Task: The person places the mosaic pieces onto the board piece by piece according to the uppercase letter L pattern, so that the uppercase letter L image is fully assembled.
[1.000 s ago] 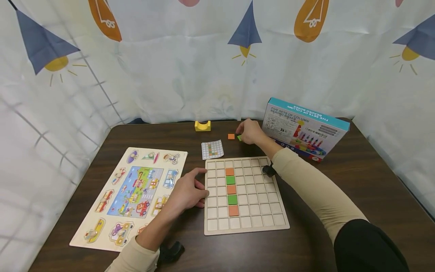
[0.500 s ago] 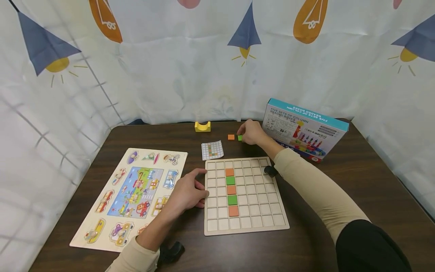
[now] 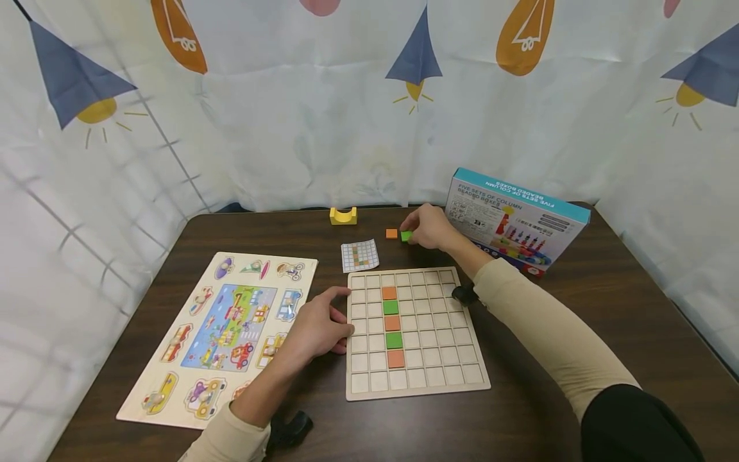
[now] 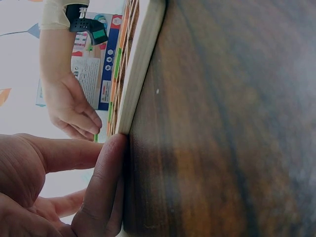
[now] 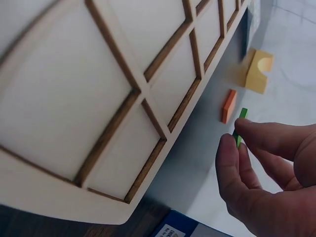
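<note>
In the head view, your right hand (image 3: 427, 226) pinches a green tile (image 3: 407, 236) near an orange tile (image 3: 391, 233), beyond the grid board (image 3: 430, 340); your left hand (image 3: 319, 327) touches the board's left edge. In the left wrist view, your left fingers rest loosely extended against its side. In the right wrist view, your thumb and fingertips grasp the green tile.

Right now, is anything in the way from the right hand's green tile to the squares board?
Nothing visible: only tabletop shows between the green tile, pinched in the right hand, and the board. The loose orange tile and paper card lie to the left.
</note>
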Available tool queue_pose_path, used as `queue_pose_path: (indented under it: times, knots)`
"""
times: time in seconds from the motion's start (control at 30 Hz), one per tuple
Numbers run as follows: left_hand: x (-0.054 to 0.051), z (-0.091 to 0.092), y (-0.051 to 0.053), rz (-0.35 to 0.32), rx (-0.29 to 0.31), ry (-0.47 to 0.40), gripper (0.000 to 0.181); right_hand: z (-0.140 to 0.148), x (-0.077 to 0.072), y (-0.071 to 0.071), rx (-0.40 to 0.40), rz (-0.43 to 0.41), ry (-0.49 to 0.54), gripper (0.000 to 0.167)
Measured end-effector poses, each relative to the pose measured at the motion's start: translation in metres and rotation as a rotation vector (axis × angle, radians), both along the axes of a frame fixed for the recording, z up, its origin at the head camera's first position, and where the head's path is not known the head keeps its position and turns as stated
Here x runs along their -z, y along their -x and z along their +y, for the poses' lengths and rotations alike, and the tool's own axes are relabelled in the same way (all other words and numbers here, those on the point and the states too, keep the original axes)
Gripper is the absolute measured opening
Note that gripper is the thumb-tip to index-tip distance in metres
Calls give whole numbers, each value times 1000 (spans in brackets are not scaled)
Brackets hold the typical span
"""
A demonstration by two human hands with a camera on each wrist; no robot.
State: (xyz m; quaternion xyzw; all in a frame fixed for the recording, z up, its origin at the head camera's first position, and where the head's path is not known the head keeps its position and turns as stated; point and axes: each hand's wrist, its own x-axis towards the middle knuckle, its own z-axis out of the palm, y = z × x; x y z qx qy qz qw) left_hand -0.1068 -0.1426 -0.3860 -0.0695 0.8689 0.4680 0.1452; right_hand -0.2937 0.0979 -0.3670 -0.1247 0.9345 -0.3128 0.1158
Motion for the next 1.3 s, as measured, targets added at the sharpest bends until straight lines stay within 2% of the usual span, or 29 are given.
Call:
queue_pose_path:
  times: [0.5,0.87,1.3]
  knots:
    - [1,-2,0,16,25,23,68,10,-9,-31,-74,7,102,26]
    - [2,-3,1,18,29,9,69,17,-18,-55,-86,-32,164,27]
    - [3,-3,1,16,29,8,69,23,-22,-81,-89,-48,168,26]
